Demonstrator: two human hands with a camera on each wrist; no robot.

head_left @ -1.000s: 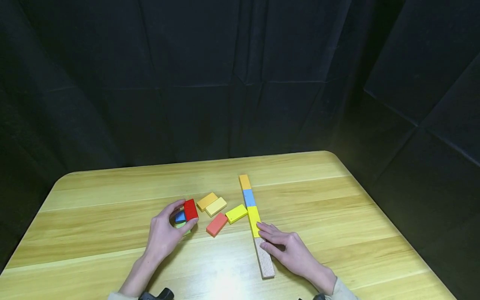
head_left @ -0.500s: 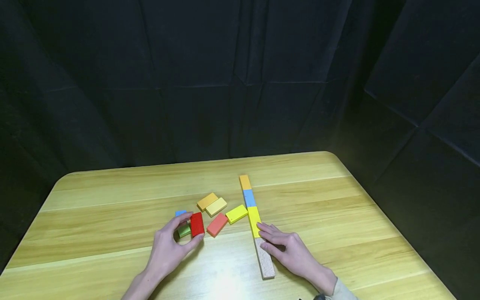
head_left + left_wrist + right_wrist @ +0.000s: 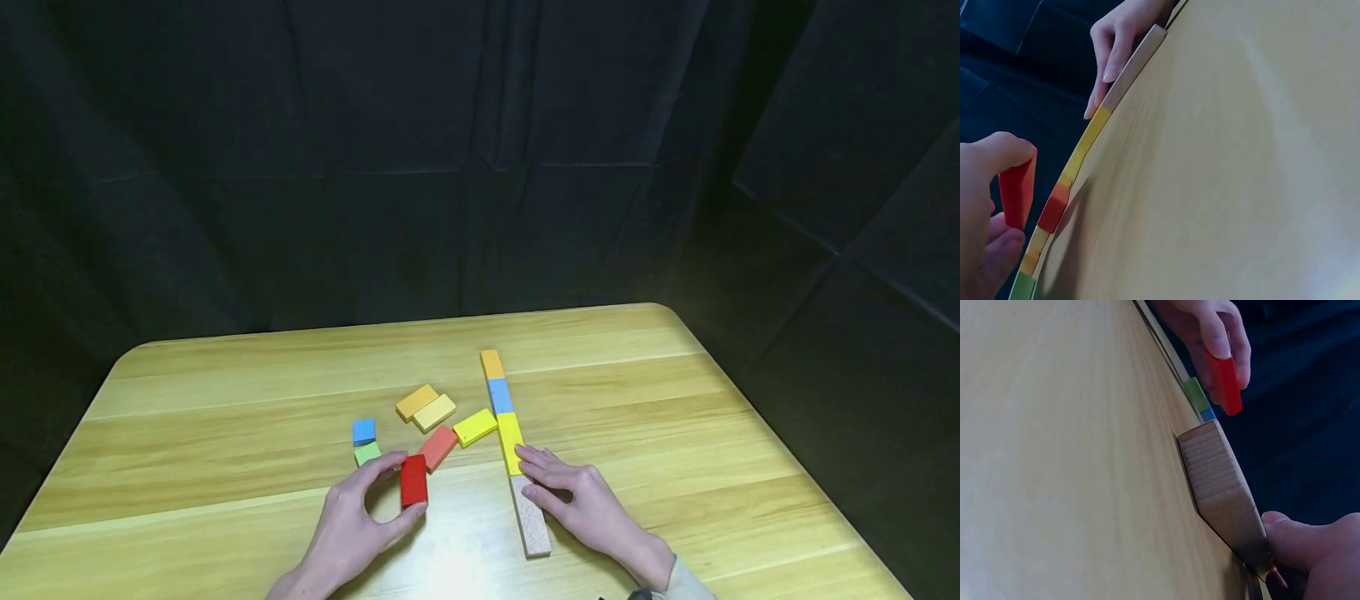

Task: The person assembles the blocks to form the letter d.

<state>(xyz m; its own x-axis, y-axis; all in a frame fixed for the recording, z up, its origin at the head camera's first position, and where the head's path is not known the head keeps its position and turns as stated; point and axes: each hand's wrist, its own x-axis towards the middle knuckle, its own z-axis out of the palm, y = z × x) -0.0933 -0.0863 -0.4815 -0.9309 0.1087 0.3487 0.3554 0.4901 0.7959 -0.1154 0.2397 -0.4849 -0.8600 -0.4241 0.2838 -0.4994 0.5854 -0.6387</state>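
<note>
My left hand (image 3: pixel 352 525) pinches a bright red rectangular block (image 3: pixel 413 481) between thumb and fingertips. In both wrist views the red block is held up above the table top. A straight row of blocks runs away from me: a plain speckled wooden block (image 3: pixel 529 517) nearest, then a yellow block (image 3: pixel 509 443), a blue block (image 3: pixel 499 396) and an orange block (image 3: pixel 491 364). Along the row's right side lies my right hand (image 3: pixel 573 496), its fingertips at the yellow block and its thumb on the plain block. In the right wrist view the plain block's ridged end (image 3: pixel 1213 465) shows.
Loose blocks lie left of the row: a small blue one (image 3: pixel 363 431), a green one (image 3: pixel 367 452), an orange one (image 3: pixel 416 402), a cream one (image 3: pixel 434 412), a light red one (image 3: pixel 438 448) and a yellow one (image 3: pixel 475 427). Dark cloth (image 3: pixel 405 167) hangs behind the wooden table (image 3: pixel 225 433).
My left hand has carried the red block toward me and to the right, away from the small blue and green blocks. The right hand and the row stay where they were.
</note>
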